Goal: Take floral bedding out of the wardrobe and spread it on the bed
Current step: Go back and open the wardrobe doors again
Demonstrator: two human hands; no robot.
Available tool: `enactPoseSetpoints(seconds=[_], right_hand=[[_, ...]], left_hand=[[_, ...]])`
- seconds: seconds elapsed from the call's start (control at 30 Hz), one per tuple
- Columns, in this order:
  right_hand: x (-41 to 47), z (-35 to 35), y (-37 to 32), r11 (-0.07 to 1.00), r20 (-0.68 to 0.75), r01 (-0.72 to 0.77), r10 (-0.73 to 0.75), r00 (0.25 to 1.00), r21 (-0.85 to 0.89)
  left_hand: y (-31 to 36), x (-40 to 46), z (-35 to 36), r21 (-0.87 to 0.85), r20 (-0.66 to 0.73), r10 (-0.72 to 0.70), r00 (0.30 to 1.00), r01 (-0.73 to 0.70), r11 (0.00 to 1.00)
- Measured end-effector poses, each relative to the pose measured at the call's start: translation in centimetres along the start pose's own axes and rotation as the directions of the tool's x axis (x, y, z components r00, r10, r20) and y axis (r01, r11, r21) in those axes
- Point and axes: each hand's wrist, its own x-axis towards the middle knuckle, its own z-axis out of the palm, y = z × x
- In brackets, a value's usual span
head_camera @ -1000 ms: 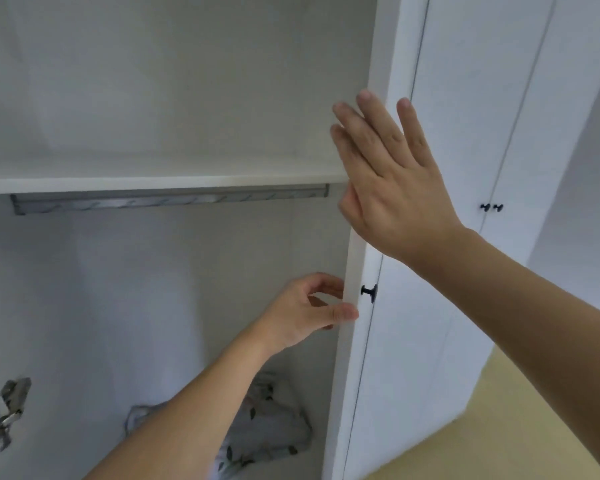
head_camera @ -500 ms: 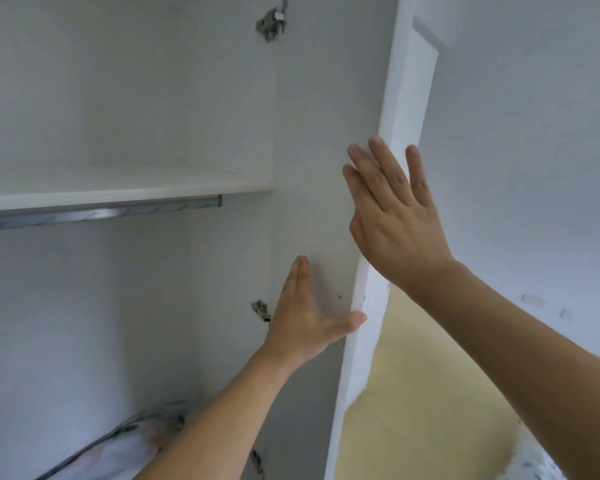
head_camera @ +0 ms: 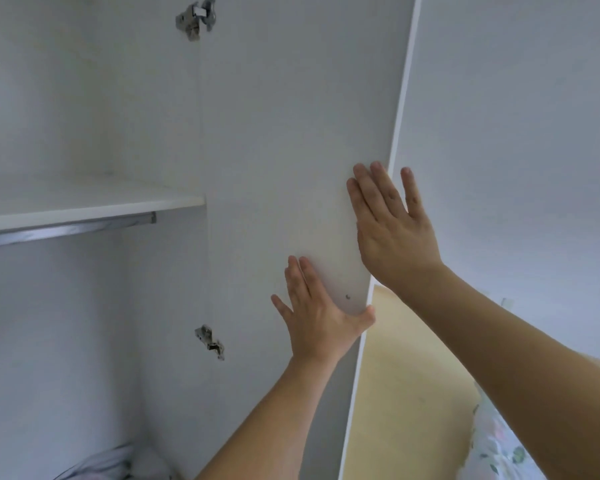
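The white wardrobe door (head_camera: 291, 140) stands swung wide open, its inner face towards me. My left hand (head_camera: 317, 313) lies flat against that inner face, fingers apart, thumb hooked at the door's edge. My right hand (head_camera: 392, 230) is higher up, spread flat over the same edge with fingers on both sides of it. A crumpled bundle of pale bedding (head_camera: 108, 462) shows at the bottom of the wardrobe, mostly cut off by the frame. Floral fabric (head_camera: 492, 452) peeks out at the lower right under my right forearm.
Inside the wardrobe are a white shelf (head_camera: 84, 202) and a metal hanging rail (head_camera: 66, 230) beneath it. Two metal hinges (head_camera: 210, 341) sit on the door's hinge side. Beyond the door are a pale yellow floor (head_camera: 402, 375) and a white wall (head_camera: 516, 133).
The door has swung further open to the right. My left hand went from pinching its edge to lying flat on the inner face. The view turned right and the closed doors left sight.
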Motion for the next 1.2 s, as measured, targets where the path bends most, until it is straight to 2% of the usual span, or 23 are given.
enactPoseSetpoints(seconds=[0.13, 0.27, 0.43, 0.5, 0.57, 0.7, 0.83, 0.93, 1.03, 1.13, 1.2], right_hand=[[0.0, 2.1, 1.3, 1.0, 0.091, -0.007, 0.007, 0.996, -0.001], [0.1, 3.0, 1.7, 1.0, 0.099, 0.008, -0.01, 0.995, 0.025], [0.2, 2.9, 0.3, 0.999, 0.093, -0.014, 0.01, 0.996, 0.045], [0.4, 2.7, -1.4, 0.997, 0.106, -0.032, 0.025, 0.994, 0.071], [0.5, 2.7, -4.2, 0.993, 0.119, -0.015, 0.0, 0.993, 0.12], [0.7, 3.4, -13.1, 0.957, 0.183, 0.035, -0.091, 0.979, 0.287], [0.3, 3.4, -25.5, 0.855, 0.198, 0.127, -0.257, 0.946, 0.503], [-0.3, 2.4, -34.9, 0.742, 0.19, 0.176, -0.38, 0.905, 0.646], [-1.6, 0.8, -43.4, 0.621, 0.159, 0.22, -0.496, 0.854, 0.752], [-4.2, -0.3, -51.1, 0.5, 0.148, 0.243, -0.62, 0.77, 0.831], [-6.3, -0.3, -55.2, 0.43, 0.119, 0.272, -0.69, 0.714, 0.861]], left_hand=[[1.3, 1.4, 2.5, -0.011, -0.006, -0.027, 1.0, 0.026, 1.0], [0.9, 2.1, 4.2, -0.028, -0.04, -0.006, 0.999, 0.005, 1.0], [-1.6, 2.2, 4.4, -0.076, -0.08, 0.149, 0.986, -0.155, 0.985], [-4.4, 2.3, 3.6, -0.077, -0.063, 0.236, 0.97, -0.241, 0.967], [-8.8, 2.3, 2.3, -0.047, -0.083, 0.243, 0.967, -0.247, 0.968], [-19.4, 1.6, -2.0, 0.105, -0.116, 0.066, 0.991, -0.054, 0.993], [-30.1, -1.1, -8.5, 0.29, -0.143, -0.079, 0.987, 0.118, 0.95], [-37.0, -4.3, -13.6, 0.369, -0.202, -0.239, 0.95, 0.3, 0.88], [-43.6, -8.5, -17.7, 0.414, -0.275, -0.383, 0.882, 0.468, 0.78], [-49.5, -12.9, -20.5, 0.478, -0.286, -0.489, 0.824, 0.565, 0.672], [-52.6, -15.3, -21.0, 0.539, -0.256, -0.537, 0.804, 0.58, 0.611]])
